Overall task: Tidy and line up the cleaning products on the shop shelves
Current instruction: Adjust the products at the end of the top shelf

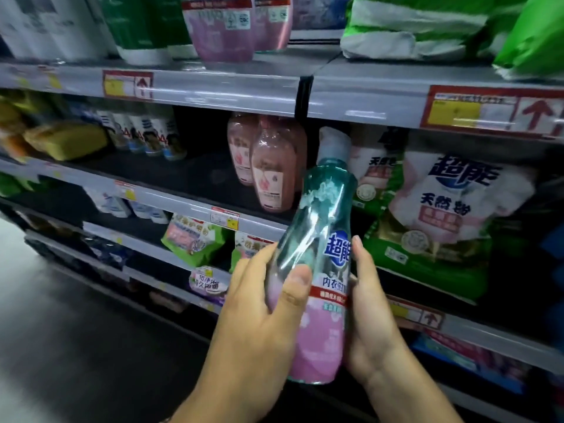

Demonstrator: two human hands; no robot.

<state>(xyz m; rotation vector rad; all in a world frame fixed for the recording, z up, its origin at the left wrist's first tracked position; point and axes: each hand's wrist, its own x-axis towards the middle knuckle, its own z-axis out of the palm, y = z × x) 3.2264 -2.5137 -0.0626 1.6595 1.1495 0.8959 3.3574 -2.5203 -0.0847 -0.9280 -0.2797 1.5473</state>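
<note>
Both hands gripped the bottle [317,270] in front of the shelves [213,93]. The left hand [259,325] wrapped its lower body, thumb across the front; the right hand [370,315] clasped the opposite side.

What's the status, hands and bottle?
Left hand and right hand both grip the teal bottle, tilted, off the shelf. Pink bottles stand behind it; open shelf space to their left.

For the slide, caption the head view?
Both hands grip a teal-and-pink bottle before shop shelves.
</note>
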